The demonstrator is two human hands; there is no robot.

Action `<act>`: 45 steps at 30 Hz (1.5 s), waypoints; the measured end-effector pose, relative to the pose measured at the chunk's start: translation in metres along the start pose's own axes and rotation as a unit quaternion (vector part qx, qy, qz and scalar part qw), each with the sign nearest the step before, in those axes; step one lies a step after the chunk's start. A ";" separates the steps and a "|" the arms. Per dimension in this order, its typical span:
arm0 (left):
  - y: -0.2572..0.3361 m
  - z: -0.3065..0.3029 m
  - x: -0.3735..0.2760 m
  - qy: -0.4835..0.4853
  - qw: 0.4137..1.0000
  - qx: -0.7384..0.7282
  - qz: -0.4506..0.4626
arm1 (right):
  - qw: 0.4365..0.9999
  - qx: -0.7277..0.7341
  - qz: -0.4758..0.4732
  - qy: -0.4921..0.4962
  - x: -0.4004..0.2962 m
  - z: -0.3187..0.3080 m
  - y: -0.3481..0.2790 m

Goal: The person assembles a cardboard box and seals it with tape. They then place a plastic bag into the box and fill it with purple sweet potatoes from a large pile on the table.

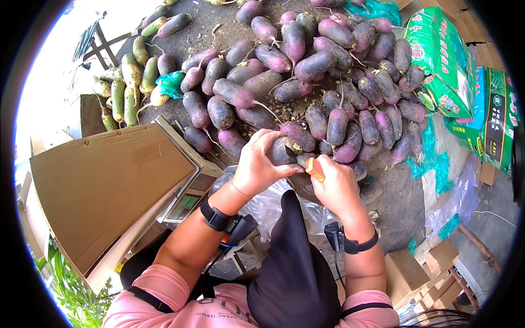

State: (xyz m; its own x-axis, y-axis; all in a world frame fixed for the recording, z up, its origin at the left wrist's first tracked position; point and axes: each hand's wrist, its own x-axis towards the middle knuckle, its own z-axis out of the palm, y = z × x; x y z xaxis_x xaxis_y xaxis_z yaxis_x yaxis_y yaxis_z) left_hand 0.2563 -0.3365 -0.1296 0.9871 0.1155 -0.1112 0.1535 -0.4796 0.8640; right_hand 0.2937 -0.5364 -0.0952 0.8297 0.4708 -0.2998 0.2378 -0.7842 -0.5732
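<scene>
My left hand [261, 160] grips a dark purple radish [279, 152], its rough yellowish crown turned to the right. In my right hand [337, 180] is a knife [315, 169] with an orange handle. The dark blade lies against the crown end of the radish, close to my left thumb. Beyond both hands spreads a big heap of purple radishes [316, 65], some with long thin roots. Beneath my wrists lies a clear plastic bag [270, 201], partly hidden by my arms and dark clothing.
Left stands a weighing scale [190, 190] with a cardboard box [110, 176] on it. Green radishes [130, 78] lie at the far left, beside a teal plastic bag [170, 85]. Green printed bags [441, 61] stand at right; small cardboard boxes [406, 270] sit lower right.
</scene>
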 end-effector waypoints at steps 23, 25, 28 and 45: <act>-0.055 -0.025 -0.127 -0.107 0.605 -0.453 -0.646 | 0.894 0.346 0.175 -0.224 -0.077 0.019 0.045; -0.079 0.001 -0.133 0.014 0.593 -0.552 -0.586 | 0.855 0.396 0.166 -0.291 -0.082 0.008 0.046; -0.095 0.024 -0.135 0.185 0.609 -0.526 -0.564 | 0.819 0.426 0.166 -0.346 -0.094 0.002 0.056; -0.081 -0.003 -0.123 -0.247 0.910 0.217 -0.252 | 0.782 0.367 0.504 -0.026 -0.185 0.085 0.171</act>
State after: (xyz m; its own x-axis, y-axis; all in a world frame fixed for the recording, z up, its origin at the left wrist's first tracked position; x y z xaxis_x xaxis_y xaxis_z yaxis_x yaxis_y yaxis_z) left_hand 0.1226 -0.3089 -0.1846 0.6697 0.0620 -0.7401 0.4909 -0.7847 0.3785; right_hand 0.1382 -0.7235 -0.2024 0.3830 -0.2049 -0.9007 -0.8924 -0.3341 -0.3034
